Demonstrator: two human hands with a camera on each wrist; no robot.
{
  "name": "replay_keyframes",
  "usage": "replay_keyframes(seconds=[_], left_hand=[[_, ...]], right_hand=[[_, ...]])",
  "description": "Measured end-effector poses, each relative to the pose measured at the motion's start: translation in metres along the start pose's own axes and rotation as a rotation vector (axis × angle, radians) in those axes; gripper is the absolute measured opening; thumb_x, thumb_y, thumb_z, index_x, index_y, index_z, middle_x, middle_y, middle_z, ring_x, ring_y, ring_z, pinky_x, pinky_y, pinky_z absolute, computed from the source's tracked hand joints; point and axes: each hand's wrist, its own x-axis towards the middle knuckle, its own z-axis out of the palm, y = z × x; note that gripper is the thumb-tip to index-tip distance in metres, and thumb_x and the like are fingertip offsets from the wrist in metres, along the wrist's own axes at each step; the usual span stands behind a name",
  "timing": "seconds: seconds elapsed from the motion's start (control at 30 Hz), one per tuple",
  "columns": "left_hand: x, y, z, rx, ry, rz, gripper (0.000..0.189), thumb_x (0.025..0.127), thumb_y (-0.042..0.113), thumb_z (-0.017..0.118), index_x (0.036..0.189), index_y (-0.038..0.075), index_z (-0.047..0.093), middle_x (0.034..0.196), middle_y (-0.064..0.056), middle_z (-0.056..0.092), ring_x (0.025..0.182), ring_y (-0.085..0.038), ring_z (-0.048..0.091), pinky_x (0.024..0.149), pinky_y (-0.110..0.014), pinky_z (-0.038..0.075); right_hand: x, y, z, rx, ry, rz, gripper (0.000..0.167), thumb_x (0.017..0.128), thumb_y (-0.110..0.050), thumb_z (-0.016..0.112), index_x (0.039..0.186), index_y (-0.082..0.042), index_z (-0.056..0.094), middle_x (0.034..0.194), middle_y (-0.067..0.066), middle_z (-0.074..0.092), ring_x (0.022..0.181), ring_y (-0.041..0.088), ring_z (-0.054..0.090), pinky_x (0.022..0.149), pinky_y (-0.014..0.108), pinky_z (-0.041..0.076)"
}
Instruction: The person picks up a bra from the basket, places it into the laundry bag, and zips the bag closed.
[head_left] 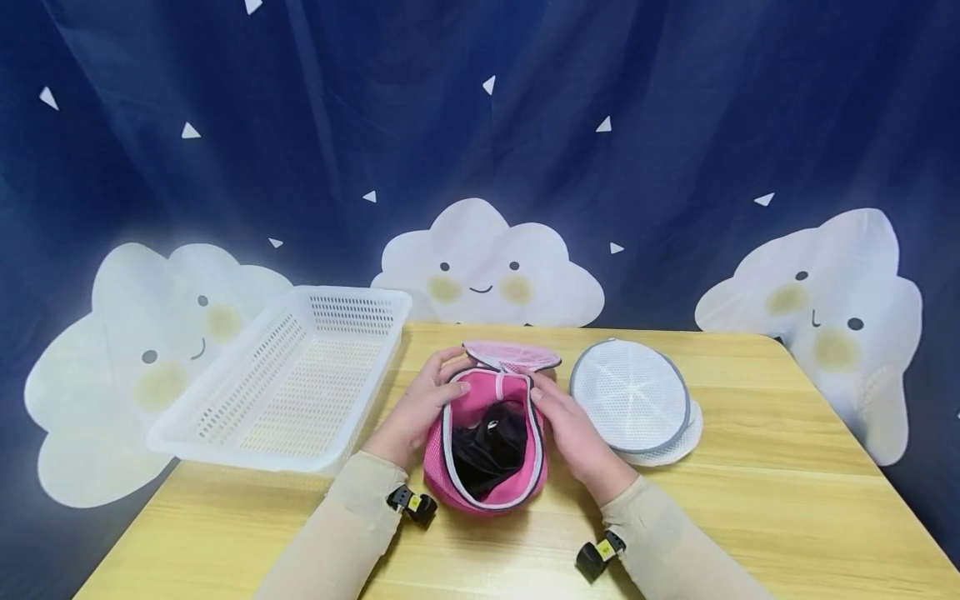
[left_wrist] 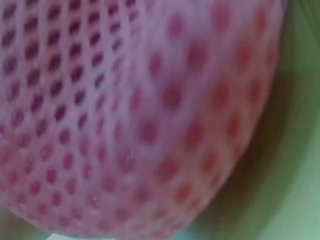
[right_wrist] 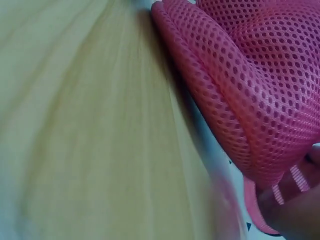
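A pink mesh laundry bag (head_left: 432,467) stands on the table with its round top unzipped and the lid (head_left: 513,356) folded back away from me. Inside lies a bunched black cloth item (head_left: 491,450) with a small light mark on it. My left hand (head_left: 411,412) grips the bag's left rim, thumb over the edge. On the opposite side my right hand (head_left: 581,433) holds the right rim near the lid's hinge, its other fingers partly hidden behind the bag. Pink mesh wall (left_wrist: 135,115) fills most of the left wrist view. The right wrist view shows the bag's bulging side (right_wrist: 260,95).
At the left stands a white perforated plastic basket (head_left: 375,392). Right of the bag lie flat, round white mesh bags (head_left: 630,396) with grey trim, one over another. The wooden table (head_left: 787,500) ends at a dark blue curtain (head_left: 480,125) with cloud pictures.
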Motion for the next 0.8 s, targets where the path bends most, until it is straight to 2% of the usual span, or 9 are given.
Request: replay_keyframes(seconds=[0.07, 0.17, 0.3, 0.37, 0.43, 0.53, 0.67, 0.8], left_hand=[[0.0002, 0.0010, 0.0004, -0.083, 0.019, -0.010, 0.062, 0.095, -0.005, 0.054, 0.152, 0.005, 0.032, 0.151, -0.018, 0.047, 0.113, -0.016, 0.060, 0.089, -0.026, 0.051], [0.0000, 0.0024, 0.0004, -0.161, 0.042, -0.052, 0.058, 0.098, 0.000, 0.054, 0.152, 0.007, 0.034, 0.148, -0.018, 0.049, 0.104, -0.013, 0.065, 0.084, -0.027, 0.054], [-0.0008, 0.0034, 0.0000, -0.145, 0.069, -0.124, 0.051, 0.102, 0.016, 0.057, 0.150, 0.007, 0.043, 0.139, -0.015, 0.057, 0.098, -0.013, 0.067, 0.085, -0.028, 0.054], [-0.0008, 0.0033, 0.0000, -0.119, 0.086, -0.152, 0.049, 0.103, 0.024, 0.058, 0.148, 0.006, 0.049, 0.134, -0.014, 0.061, 0.098, -0.015, 0.067, 0.086, -0.029, 0.054], [-0.0008, 0.0031, 0.0002, -0.107, 0.107, -0.173, 0.047, 0.103, 0.028, 0.058, 0.144, 0.005, 0.053, 0.130, -0.013, 0.064, 0.098, -0.016, 0.068, 0.085, -0.031, 0.056], [-0.0007, 0.0023, 0.0007, -0.108, 0.112, -0.188, 0.044, 0.104, 0.028, 0.058, 0.139, 0.002, 0.056, 0.120, -0.013, 0.068, 0.095, -0.019, 0.070, 0.082, -0.035, 0.057], [-0.0008, 0.0016, 0.0017, -0.110, 0.103, -0.173, 0.034, 0.102, 0.021, 0.059, 0.131, 0.001, 0.059, 0.105, -0.009, 0.070, 0.085, -0.019, 0.070, 0.077, -0.035, 0.058], [-0.0004, 0.0007, 0.0029, -0.126, 0.118, -0.118, 0.024, 0.102, 0.013, 0.058, 0.123, 0.002, 0.058, 0.102, -0.006, 0.068, 0.082, -0.016, 0.069, 0.075, -0.032, 0.058]], right_hand=[[-0.0008, -0.0015, -0.0007, -0.055, -0.008, -0.061, 0.045, 0.108, -0.024, 0.045, 0.150, -0.008, 0.049, 0.157, 0.010, 0.041, 0.148, 0.023, 0.027, 0.120, 0.044, 0.016], [-0.0024, -0.0034, -0.0018, -0.122, -0.014, -0.158, 0.040, 0.108, -0.021, 0.045, 0.145, -0.013, 0.056, 0.150, 0.006, 0.049, 0.144, 0.023, 0.034, 0.118, 0.038, 0.021], [-0.0054, -0.0056, -0.0022, -0.209, 0.001, -0.240, 0.037, 0.106, -0.017, 0.045, 0.137, -0.009, 0.064, 0.138, 0.007, 0.059, 0.136, 0.027, 0.042, 0.115, 0.034, 0.026], [-0.0062, -0.0063, -0.0018, -0.249, -0.001, -0.275, 0.036, 0.105, -0.014, 0.046, 0.133, -0.006, 0.066, 0.133, 0.009, 0.064, 0.133, 0.030, 0.045, 0.114, 0.037, 0.027], [-0.0065, -0.0063, -0.0012, -0.285, -0.013, -0.315, 0.034, 0.104, -0.011, 0.046, 0.129, -0.004, 0.069, 0.127, 0.009, 0.067, 0.131, 0.032, 0.047, 0.112, 0.041, 0.028], [-0.0072, -0.0059, -0.0009, -0.320, -0.026, -0.362, 0.031, 0.103, -0.009, 0.049, 0.123, -0.003, 0.072, 0.120, 0.008, 0.069, 0.121, 0.030, 0.053, 0.106, 0.038, 0.035], [-0.0080, -0.0047, -0.0015, -0.322, -0.017, -0.360, 0.029, 0.103, -0.009, 0.049, 0.117, -0.005, 0.074, 0.113, 0.004, 0.069, 0.109, 0.021, 0.057, 0.097, 0.031, 0.042], [-0.0066, -0.0029, -0.0018, -0.238, -0.003, -0.289, 0.030, 0.106, -0.013, 0.046, 0.115, -0.008, 0.074, 0.112, 0.002, 0.069, 0.109, 0.016, 0.059, 0.099, 0.026, 0.043]])
